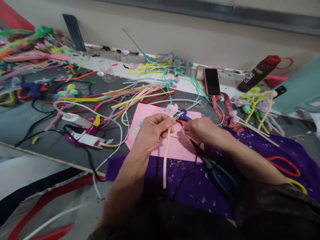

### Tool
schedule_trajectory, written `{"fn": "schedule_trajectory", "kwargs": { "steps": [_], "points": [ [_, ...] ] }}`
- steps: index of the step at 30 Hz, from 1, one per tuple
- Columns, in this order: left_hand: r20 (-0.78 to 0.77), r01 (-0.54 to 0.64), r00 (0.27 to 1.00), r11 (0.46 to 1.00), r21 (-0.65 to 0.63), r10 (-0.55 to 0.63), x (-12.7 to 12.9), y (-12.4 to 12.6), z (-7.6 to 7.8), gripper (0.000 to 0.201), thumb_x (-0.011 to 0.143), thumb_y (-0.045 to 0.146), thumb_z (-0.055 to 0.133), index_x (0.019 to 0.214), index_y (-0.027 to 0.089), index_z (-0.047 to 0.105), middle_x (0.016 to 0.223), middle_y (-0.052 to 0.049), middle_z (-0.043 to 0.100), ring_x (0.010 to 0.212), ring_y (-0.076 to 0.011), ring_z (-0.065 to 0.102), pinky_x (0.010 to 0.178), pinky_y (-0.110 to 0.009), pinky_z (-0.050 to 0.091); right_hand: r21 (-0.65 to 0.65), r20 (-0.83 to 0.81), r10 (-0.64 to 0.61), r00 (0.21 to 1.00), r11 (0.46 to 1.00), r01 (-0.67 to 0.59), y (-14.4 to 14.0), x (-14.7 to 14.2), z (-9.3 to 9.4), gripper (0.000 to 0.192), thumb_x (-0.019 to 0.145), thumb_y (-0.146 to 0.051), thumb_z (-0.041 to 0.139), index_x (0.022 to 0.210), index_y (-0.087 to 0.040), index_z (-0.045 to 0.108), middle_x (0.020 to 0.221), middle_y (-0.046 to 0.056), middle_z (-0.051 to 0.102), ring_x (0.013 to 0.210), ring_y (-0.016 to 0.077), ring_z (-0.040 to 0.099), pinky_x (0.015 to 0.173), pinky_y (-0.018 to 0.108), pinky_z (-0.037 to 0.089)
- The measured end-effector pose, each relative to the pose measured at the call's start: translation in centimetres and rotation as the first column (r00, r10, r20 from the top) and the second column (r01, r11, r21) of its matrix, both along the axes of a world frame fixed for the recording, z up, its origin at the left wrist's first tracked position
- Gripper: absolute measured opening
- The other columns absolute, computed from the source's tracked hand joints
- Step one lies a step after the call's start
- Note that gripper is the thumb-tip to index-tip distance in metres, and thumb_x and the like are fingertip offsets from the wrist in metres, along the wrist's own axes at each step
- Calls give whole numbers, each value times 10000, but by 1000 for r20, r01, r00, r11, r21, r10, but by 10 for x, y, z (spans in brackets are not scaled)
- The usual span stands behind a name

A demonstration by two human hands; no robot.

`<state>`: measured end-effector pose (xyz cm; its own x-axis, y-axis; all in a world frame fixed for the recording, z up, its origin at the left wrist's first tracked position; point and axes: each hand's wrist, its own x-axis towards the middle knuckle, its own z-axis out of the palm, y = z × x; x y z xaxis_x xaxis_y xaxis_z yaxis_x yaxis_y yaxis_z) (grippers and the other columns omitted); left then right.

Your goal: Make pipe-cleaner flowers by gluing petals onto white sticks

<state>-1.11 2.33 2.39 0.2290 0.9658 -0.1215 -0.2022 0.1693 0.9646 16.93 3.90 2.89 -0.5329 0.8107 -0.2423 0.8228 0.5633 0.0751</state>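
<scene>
Between the thumb and fingers of my left hand (160,128) is a pipe-cleaner flower, its pale pink petals (172,109) on top and its cream stem (165,163) hanging down. My right hand (200,129) is closed around a small blue glue gun (183,115) with an orange trigger. The glue gun's nozzle end is close against the base of the petals; whether it touches, I cannot tell. Both hands are over a pink sheet (140,143) on a purple cloth (160,176). Green-handled pliers (212,170) lie below my right wrist.
Pipe cleaners (100,96) spread across the grey table. At left are a power strip (87,131) with cables and a second glue gun (35,89). To the right are a phone (212,82), a dark bottle (258,73), finished flowers (250,103) and red-handled scissors (285,165).
</scene>
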Motion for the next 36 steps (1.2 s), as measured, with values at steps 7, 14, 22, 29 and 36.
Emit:
{"fn": "schedule_trajectory", "kwargs": {
  "steps": [7,14,22,29,36],
  "points": [
    [1,7,1000,1000,6,-7,0,0,0,153,685,287,670,646,146,625,517,23,589,340,-11,383,319,-144,247,-117,-100,133,986,983,-145,-5,3,7,217,809,-268,480,784,-190,681,754,62,690,648,165,602,484,246,253],
    [19,19,1000,1000,16,-19,0,0,-2,158,699,288,665,650,142,629,530,18,589,355,-8,390,326,-136,246,-167,10,155,988,974,-151,-9,-4,-5,169,747,-224,540,731,-160,696,662,107,671,549,173,566,475,274,249],
    [13,17,1000,1000,16,-17,0,1,-4,145,700,276,664,650,144,633,529,16,590,354,-8,389,331,-130,257,-198,-343,48,938,972,-123,13,9,-9,176,780,-245,506,762,-154,656,637,34,622,544,110,502,502,222,298],
    [18,19,1000,1000,14,-19,0,-1,-2,155,704,283,662,649,141,632,540,13,594,357,-8,392,330,-131,255,-265,-485,-83,871,963,-56,17,15,-8,221,839,-216,438,849,-145,648,669,19,637,554,94,543,516,193,332],
    [12,17,1000,1000,12,-17,-1,-1,-2,158,704,285,659,642,143,627,533,17,590,354,-10,390,331,-133,255,2,-194,0,981,1000,1,11,6,-15,197,810,-260,482,844,-185,661,767,61,681,669,163,586,526,240,278]
  ]
}}
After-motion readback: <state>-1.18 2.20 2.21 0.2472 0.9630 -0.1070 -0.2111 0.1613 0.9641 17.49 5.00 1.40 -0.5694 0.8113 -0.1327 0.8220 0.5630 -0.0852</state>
